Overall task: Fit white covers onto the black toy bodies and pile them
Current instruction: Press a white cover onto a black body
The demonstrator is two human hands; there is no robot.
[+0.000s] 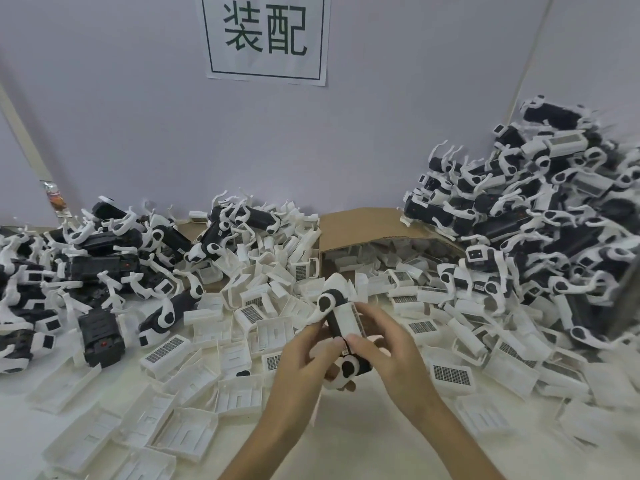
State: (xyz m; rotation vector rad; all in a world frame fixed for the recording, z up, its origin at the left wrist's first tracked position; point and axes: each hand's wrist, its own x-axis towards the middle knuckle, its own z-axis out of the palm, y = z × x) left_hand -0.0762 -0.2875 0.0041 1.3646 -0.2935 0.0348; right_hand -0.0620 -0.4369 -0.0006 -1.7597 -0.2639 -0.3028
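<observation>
In the middle of the view both hands hold one black toy body with white legs, and a white cover lies on its top. My left hand grips the body from the left and below. From the right, my right hand holds it with the thumb pressing on the cover's near end. Several loose white covers are spread over the table around the hands.
A heap of black bodies without covers lies at the left. A tall pile of covered toys rises at the right. An open cardboard box on its side spills covers at the back. A paper sign hangs on the wall.
</observation>
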